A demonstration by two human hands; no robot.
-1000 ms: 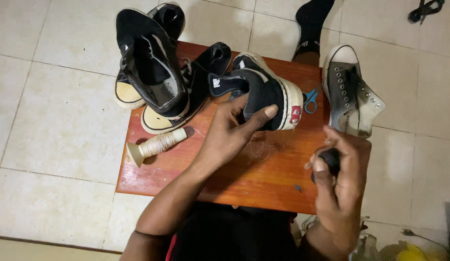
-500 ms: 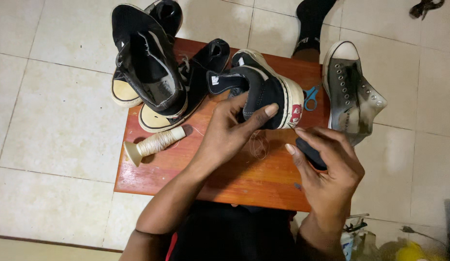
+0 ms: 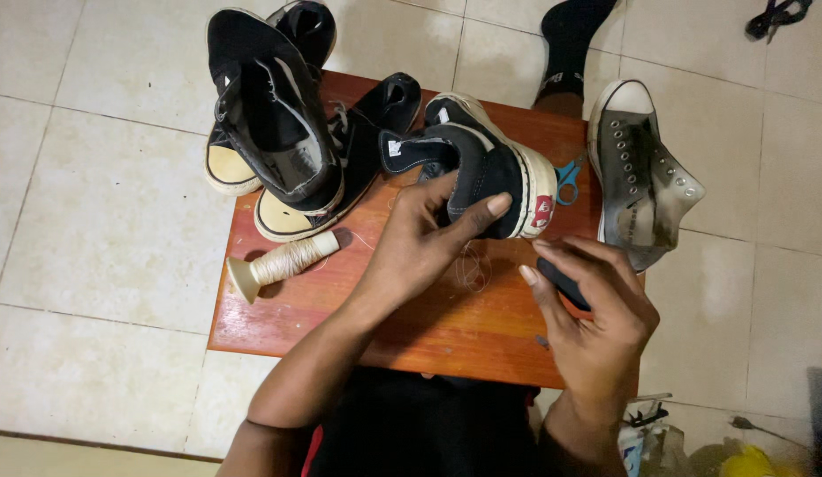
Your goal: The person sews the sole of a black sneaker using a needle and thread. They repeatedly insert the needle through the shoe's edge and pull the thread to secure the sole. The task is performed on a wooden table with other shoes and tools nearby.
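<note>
A black high-top sneaker point(image 3: 481, 168) with white sole lies sideways on the wooden board.

Bare forearms, no sleeves showing, dark black garment with a red edge at the lap

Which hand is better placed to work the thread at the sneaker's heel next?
Probably the right hand: it holds a dark-handled tool just beside the heel of the black sneaker. The left hand is clamped on that sneaker, steadying it on the wooden table.
</note>
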